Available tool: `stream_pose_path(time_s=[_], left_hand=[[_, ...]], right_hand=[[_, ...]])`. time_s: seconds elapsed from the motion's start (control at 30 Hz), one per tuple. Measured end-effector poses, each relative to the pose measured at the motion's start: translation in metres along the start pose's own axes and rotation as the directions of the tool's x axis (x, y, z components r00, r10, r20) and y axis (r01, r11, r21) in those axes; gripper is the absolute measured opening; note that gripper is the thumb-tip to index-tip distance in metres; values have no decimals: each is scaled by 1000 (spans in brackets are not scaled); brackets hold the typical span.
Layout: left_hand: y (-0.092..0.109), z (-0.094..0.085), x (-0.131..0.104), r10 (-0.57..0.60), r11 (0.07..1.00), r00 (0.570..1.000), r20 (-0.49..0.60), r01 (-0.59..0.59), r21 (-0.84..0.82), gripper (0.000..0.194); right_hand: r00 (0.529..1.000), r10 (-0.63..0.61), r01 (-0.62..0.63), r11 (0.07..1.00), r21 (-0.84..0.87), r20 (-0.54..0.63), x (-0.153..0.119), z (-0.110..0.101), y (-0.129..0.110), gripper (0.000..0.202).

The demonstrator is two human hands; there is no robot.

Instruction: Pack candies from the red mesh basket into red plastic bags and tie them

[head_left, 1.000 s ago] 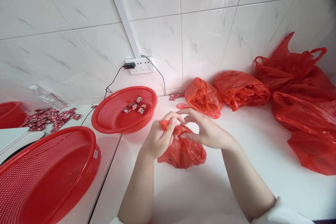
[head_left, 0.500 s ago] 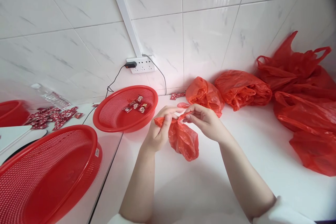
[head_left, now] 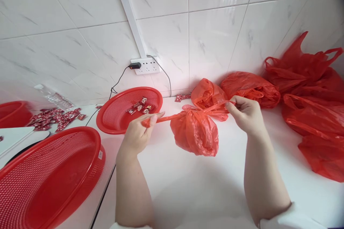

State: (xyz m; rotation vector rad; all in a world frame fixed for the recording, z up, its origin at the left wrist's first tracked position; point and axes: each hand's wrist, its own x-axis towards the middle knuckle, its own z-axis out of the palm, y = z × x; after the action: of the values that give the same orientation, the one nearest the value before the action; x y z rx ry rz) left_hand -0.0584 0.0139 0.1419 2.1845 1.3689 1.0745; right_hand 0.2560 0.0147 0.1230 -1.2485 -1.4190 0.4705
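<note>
A thin red plastic bag point(head_left: 195, 132) hangs bunched between my two hands above the white table. My left hand point(head_left: 138, 132) is closed on one of its handles, pulled out to the left. On the other side, my right hand point(head_left: 245, 112) pinches the opposite handle, stretched to the right. The bag's neck is gathered tight where the handles meet; I cannot make out what lies inside. Behind my left hand stands a red mesh basket point(head_left: 107, 112) holding several small wrapped packets point(head_left: 139, 107).
A larger red basket point(head_left: 92, 139) fills the lower left. Beyond it are a heap of red packets point(head_left: 48, 120) and a plastic bottle point(head_left: 56, 98). Other red bags point(head_left: 249, 87) line the wall to the right. A power strip point(head_left: 147, 66) with a plugged cable is on the wall.
My hands have moved apart, left hand leftward and right hand rightward. The bag's handles are now stretched taut, and its body shows rounder and slightly higher.
</note>
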Motion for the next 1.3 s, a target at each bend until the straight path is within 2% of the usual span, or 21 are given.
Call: stream_pose_path(time_s=[0.07,0.13,0.23,0.37,0.4,0.47,0.53,0.57,0.6,0.63,0.67,0.73,0.77,0.8,0.87,0.97,1.07,1.13,1.23,1.3], left_hand=[[0,0,1,21,999,1000,-20,-20,46,35],[1,3,3,-3,998,1000,-3,3,68,35],[1,9,6,-102,992,992,80,95,86,34],[-5,17,7,-225,968,955,194,196,157,30],[-7,18,7,-247,962,944,220,211,174,29],[-12,19,5,-273,957,925,264,234,170,26],[-15,16,3,-279,960,923,265,262,98,42],[-16,13,2,-286,958,925,251,277,73,52],[-15,11,1,-303,953,924,235,294,74,59],[-13,8,1,-329,944,917,224,314,104,62],[-10,5,0,-361,930,907,218,332,158,63],[-2,0,0,-424,891,878,224,359,279,62],[2,-1,1,-449,874,863,233,368,318,61],[6,-2,1,-467,861,850,242,376,341,60],[11,-3,2,-482,853,836,261,380,358,59],[12,-4,1,-467,862,841,272,365,351,59],[11,-8,0,-473,856,842,259,369,362,58],[11,-10,-1,-497,837,835,237,389,385,56],[12,-12,-3,-521,816,826,215,408,410,54],[14,-12,-3,-528,809,821,216,409,423,52]], right_hand=[[1000,21,-21,1000,-14,-19,1,-6,3,27],[998,58,-57,997,-59,20,2,-10,3,29],[979,113,-77,975,-206,167,0,-15,2,30],[926,135,3,931,-364,354,-3,-21,5,23],[923,116,37,922,-386,366,-4,-21,7,19],[950,55,88,896,-436,306,-4,-19,9,22],[979,-6,101,883,-458,204,-4,-11,8,31],[981,-11,99,889,-448,194,-5,-5,6,32],[973,5,96,901,-424,232,-8,4,4,33],[948,38,96,913,-397,317,-12,14,1,36],[901,81,100,918,-384,427,-17,26,0,40],[748,188,117,906,-406,636,-29,49,-2,57],[684,223,153,887,-436,694,-36,60,-1,63],[649,241,170,879,-446,722,-41,67,0,61],[631,253,193,865,-463,734,-46,72,5,46],[660,232,193,867,-459,715,-42,49,15,37],[717,273,134,849,-511,641,-32,-1,31,29],[770,384,30,776,-630,510,-26,-39,42,26],[810,494,-89,637,-765,317,-19,-87,50,19],[885,456,-193,553,-811,99,-14,-101,43,20]])
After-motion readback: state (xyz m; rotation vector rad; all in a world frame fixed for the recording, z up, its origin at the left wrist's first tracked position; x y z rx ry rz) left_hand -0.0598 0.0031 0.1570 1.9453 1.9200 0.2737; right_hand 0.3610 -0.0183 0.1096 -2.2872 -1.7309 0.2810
